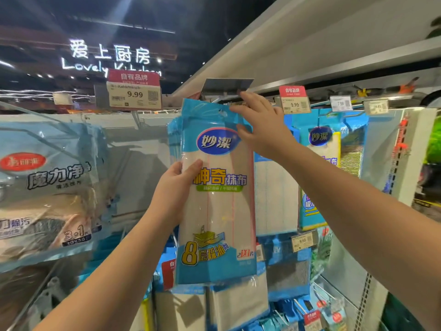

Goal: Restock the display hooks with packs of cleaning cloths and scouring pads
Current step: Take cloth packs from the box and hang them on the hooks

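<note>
Two hands are working on one pack of cleaning cloths (216,194) — it is hanging upright, its long axis running top to bottom, printed front facing the camera and its punched hang-hole at the top, just below a blank grey tag holder (228,86) at a hook's end. The left hand (175,189) is gripping the pack's left edge about midway up, thumb curled over the front, with more packs stacked behind. The right hand (259,126) is reaching to the top right corner, fingers fairly straight and touching the pack's header — whether it is pinching anything I cannot tell. A price tag (134,94) is showing 9.99 to the left.
</note>
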A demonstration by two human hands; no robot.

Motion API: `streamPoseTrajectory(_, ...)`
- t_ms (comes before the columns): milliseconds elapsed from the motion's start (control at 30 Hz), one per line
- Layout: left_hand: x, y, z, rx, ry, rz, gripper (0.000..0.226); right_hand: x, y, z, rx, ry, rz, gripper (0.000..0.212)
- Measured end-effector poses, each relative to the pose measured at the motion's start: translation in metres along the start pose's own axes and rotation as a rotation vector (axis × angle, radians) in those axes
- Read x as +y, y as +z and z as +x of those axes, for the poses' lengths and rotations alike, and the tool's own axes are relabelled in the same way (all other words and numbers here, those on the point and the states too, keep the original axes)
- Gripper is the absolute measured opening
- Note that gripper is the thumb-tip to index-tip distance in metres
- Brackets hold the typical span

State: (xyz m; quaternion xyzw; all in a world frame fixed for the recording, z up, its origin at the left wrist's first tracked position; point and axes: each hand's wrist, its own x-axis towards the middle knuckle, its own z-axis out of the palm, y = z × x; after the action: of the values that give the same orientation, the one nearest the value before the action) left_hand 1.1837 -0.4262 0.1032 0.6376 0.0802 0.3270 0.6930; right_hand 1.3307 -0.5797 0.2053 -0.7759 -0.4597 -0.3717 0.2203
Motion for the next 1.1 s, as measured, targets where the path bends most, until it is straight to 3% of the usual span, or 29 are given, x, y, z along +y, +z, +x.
streamPoseTrajectory(167,0.004,0.006,0.004,-0.009,-0.023,-0.029,0.028,-0.003,0.005,0.001,-0.017,0.018,-0.123,0.053)
streamPoseTrajectory(367,-0.001,0.009,0.010,0.055,-0.044,-0.031,0.026,-0.010,0.014,-0.007,-0.037,0.056,-0.107,0.057)
streamPoseTrajectory(500,-0.006,0.010,0.015,0.110,-0.037,-0.029,0.018,-0.017,0.045,-0.054,0.045,0.214,0.226,0.054)
streamPoseTrajectory(633,-0.013,0.011,0.024,0.163,-0.017,0.012,0.014,-0.032,0.084,-0.109,-0.152,0.493,0.549,0.071)
streamPoseTrajectory(700,-0.016,0.012,0.029,0.190,-0.029,0.032,0.019,-0.039,0.097,-0.120,-0.210,0.545,0.626,0.077)
streamPoseTrajectory(933,-0.054,-0.007,0.040,0.348,0.089,0.559,0.041,-0.029,0.130,-0.105,-0.211,0.586,0.572,0.080)
streamPoseTrajectory(1100,-0.073,-0.018,0.045,0.313,0.053,0.730,0.024,-0.028,0.157,-0.091,-0.273,0.598,0.521,0.083)
